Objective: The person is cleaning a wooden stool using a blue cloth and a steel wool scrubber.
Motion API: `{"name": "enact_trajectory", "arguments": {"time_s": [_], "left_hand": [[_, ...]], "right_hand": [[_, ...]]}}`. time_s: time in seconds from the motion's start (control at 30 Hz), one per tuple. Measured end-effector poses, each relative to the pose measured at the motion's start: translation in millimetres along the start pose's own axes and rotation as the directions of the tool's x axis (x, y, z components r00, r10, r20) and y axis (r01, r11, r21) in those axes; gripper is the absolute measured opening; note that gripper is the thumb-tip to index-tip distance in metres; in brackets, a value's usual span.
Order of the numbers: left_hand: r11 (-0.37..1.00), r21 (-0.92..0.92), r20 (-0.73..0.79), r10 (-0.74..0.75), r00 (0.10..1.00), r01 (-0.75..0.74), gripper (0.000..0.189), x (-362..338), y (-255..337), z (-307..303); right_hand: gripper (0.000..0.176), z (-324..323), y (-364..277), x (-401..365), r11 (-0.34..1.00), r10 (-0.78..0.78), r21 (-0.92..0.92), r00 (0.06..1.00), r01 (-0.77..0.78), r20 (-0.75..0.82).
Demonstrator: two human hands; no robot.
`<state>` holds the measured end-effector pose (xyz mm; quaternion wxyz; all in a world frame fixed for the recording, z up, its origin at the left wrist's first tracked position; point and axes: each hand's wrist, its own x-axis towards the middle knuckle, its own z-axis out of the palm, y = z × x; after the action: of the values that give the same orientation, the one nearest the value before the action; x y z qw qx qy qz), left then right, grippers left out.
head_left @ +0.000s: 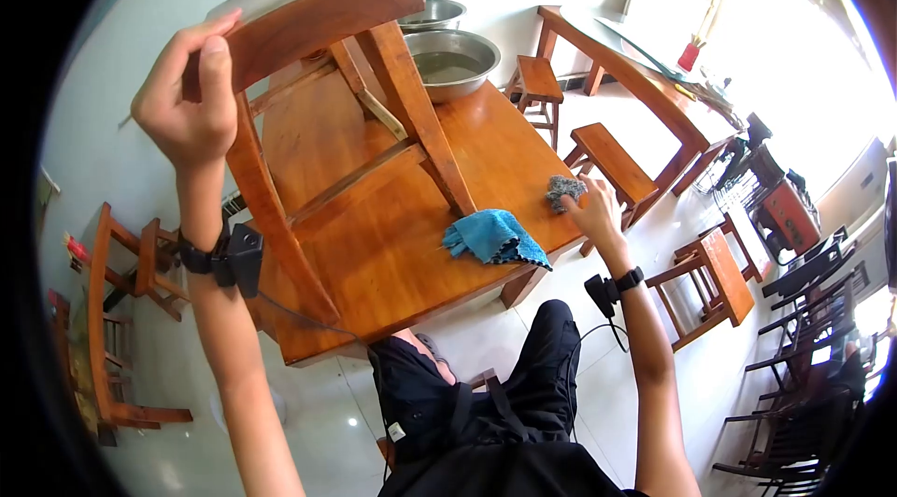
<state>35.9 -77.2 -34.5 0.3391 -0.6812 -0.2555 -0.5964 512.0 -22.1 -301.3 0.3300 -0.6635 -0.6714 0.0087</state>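
Wooden stool [346,77] stands tipped on the table [392,254], its seat edge clamped in my left hand [187,95]. My right hand [593,212] pinches the grey scouring pad [563,191] at its fingertips, and a blue cloth [493,237] lies just left of that grip.

Obs.: left hand [187,100] raised at 10 o'clock, forearm near vertical, coming up from 7 o'clock; fingers [192,35] curled closed in a grip. Right hand [593,212] at 3 o'clock, arm stretched out from 5 o'clock, back of hand up, fingers loosely bent toward 11 o'clock; closure not discernible.
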Motion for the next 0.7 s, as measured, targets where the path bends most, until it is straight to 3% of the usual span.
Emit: {"name": "enact_trajectory", "arguments": {"time_s": [0.13, 0.2, 0.23, 0.33, 0.37, 0.4, 0.47, 0.53, 0.57, 0.6, 0.7], "left_hand": [[0.998, -0.062, -0.035, -0.010, 0.999, 0.008, 0.017, 0.0, -1.0, 3.4], [0.999, -0.052, -0.019, -0.019, 1.000, 0.018, 0.016, 1.8, 1.8, 1.9], [1.000, -0.011, -0.010, -0.019, 1.000, 0.019, 0.016, 3.0, 3.5, 0.0], [0.999, 0.023, -0.043, 0.051, 0.998, -0.050, 0.013, 5.7, 0.3, 2.0], [0.998, 0.015, -0.061, 0.062, 0.996, -0.061, 0.012, 6.2, -1.7, 3.9], [0.997, 0.009, -0.077, 0.072, 0.994, -0.071, 0.011, 6.3, -2.2, 5.4], [0.999, 0.009, -0.089, 0.046, 0.995, -0.046, 0.009, 6.3, 1.1, 5.5], [0.999, 0.003, -0.110, 0.046, 0.993, -0.046, 0.010, 7.7, 3.7, 6.3], [0.995, 0.093, 0.003, -0.019, 1.000, 0.019, 0.014, 3.4, 8.5, -1.3], [0.995, 0.094, 0.009, -0.018, 1.000, 0.017, 0.014, 2.8, 6.6, -0.9], [0.999, 0.020, -0.049, 0.029, 0.998, -0.028, 0.012, 3.9, 4.7, 2.5]], "right_hand": [[0.054, 56.6, 35.9, 11.2, 0.990, -0.139, -0.025, 0.987, 0.141, 0.077], [0.051, 67.7, 33.5, 26.1, 0.995, -0.073, 0.075, 0.980, 0.060, 0.183], [0.039, 60.3, 21.9, 30.1, 0.991, -0.126, 0.069, 0.966, 0.113, 0.227], [0.030, 55.2, -3.6, 31.8, 0.973, -0.214, -0.026, 0.939, 0.229, 0.268], [0.032, 54.4, -9.8, 30.6, 0.963, -0.267, 0.098, 0.937, 0.251, 0.227], [0.032, 56.1, -16.4, 24.9, 0.961, -0.273, 0.101, 0.935, 0.257, 0.228], [0.034, 38.2, -61.5, 3.8, 0.888, -0.428, 0.102, 0.886, 0.449, -0.176], [0.031, 16.1, -119.3, -15.8, 0.850, -0.433, 0.238, 0.880, 0.470, -0.194], [0.032, 9.8, -146.8, -24.8, 0.851, -0.405, 0.305, 0.904, 0.427, -0.134], [0.032, 8.7, -170.4, -32.3, 0.850, -0.378, 0.367, 0.923, 0.378, -0.076], [0.037, 21.8, -217.9, -43.0, 0.777, -0.409, 0.470, 0.903, 0.419, -0.130]]}}
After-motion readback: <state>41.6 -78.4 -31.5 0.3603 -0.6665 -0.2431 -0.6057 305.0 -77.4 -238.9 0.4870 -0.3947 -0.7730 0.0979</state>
